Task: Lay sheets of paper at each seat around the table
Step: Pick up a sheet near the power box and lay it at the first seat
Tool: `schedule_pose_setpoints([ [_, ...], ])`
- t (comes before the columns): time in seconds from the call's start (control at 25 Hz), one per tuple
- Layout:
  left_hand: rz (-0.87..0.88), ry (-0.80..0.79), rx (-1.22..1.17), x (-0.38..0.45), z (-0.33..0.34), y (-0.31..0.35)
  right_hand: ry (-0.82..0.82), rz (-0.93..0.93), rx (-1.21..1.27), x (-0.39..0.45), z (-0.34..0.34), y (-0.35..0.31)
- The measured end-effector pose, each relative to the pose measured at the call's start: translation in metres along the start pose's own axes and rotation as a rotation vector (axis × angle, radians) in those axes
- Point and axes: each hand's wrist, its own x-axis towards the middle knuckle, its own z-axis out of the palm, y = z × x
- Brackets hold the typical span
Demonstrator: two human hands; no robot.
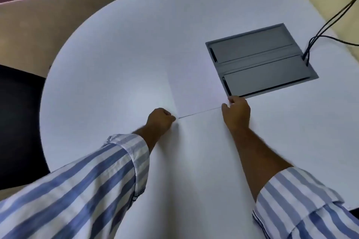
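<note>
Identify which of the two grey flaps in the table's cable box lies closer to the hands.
The nearer flap, just beyond the right hand; the other flap lies farther up the table, across the box's middle bar.

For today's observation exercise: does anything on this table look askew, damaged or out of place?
Nothing looks damaged or spilled. The sheet of paper, held at its near corners by the left hand and right hand, lies turned at an angle on the white table, its far corner close to the grey cable box.
</note>
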Motion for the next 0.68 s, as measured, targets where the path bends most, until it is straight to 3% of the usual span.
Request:
schedule_pose_setpoints([
  [0.36, -0.100, 0.161, -0.015, 0.020, 0.027, 0.009, 0.024, -0.063, -0.104, 0.010, 0.019, 0.000],
  [0.68, -0.188, 0.189, -0.105, 0.031, 0.056, 0.028, 0.031, -0.066, -0.088, 0.010, 0.023, 0.003],
])
